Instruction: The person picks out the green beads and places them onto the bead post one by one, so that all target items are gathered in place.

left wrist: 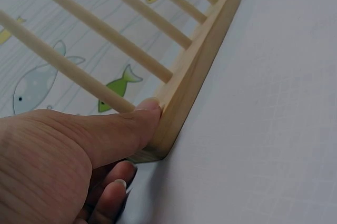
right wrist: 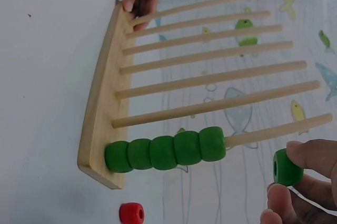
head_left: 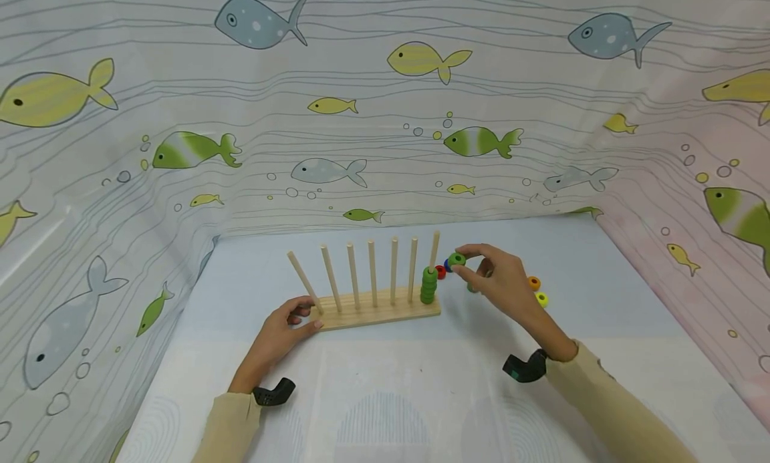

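A wooden peg stand (head_left: 379, 314) with several upright pegs sits on the table. Several green beads (right wrist: 165, 152) are stacked on its rightmost peg (head_left: 434, 250), whose upper part is bare. My left hand (head_left: 283, 336) grips the left end of the base, and the thumb (left wrist: 126, 129) lies on top beside the end peg. In my right hand (head_left: 502, 279), thumb and fingers pinch one green bead (right wrist: 287, 168). That bead is a little to the right of the rightmost peg, apart from it, with its hole showing.
Behind the stand's right end lie a red bead (head_left: 441, 272) and a blue bead (head_left: 448, 265), the blue partly hidden. Another green bead (head_left: 472, 287) shows under my right hand. Farther right are an orange bead (head_left: 534, 282) and a yellow bead (head_left: 542, 299). A fish-patterned sheet (head_left: 373, 135) hangs behind.
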Motion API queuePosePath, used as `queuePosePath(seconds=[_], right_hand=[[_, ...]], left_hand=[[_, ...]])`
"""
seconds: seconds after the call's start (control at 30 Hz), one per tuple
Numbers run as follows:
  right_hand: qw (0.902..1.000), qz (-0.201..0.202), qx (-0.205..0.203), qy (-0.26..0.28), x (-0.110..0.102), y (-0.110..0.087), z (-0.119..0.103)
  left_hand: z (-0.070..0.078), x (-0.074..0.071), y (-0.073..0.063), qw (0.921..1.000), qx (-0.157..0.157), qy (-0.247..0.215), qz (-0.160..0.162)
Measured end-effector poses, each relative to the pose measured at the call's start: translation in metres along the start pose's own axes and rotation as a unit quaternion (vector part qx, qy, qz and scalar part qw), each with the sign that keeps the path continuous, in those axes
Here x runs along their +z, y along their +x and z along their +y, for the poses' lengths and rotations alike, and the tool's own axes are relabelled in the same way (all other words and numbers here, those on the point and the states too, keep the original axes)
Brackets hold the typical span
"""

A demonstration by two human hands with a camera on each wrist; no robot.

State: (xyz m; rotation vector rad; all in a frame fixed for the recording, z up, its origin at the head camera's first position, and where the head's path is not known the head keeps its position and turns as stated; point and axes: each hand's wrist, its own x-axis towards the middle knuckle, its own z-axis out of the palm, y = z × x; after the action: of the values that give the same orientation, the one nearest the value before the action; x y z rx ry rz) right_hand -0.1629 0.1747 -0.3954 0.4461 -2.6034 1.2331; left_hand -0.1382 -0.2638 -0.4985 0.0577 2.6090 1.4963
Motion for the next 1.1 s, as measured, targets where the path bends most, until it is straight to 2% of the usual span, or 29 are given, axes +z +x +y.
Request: queuePosePath(seconds=[0.3, 1.1], right_hand=[[0.9996, 0.013, -0.022, -0.010, -0.003, 0.006, -0.007], [0.9955, 0.051, -0.078, 0.018, -0.013, 0.022, -0.030]], left_hand=[[-0.003, 0.000, 0.001, 1.0000, -0.001, 0.004, 0.002], [-0.004, -0.001, 0.001, 0.9999, 0.001, 0.011, 0.000]])
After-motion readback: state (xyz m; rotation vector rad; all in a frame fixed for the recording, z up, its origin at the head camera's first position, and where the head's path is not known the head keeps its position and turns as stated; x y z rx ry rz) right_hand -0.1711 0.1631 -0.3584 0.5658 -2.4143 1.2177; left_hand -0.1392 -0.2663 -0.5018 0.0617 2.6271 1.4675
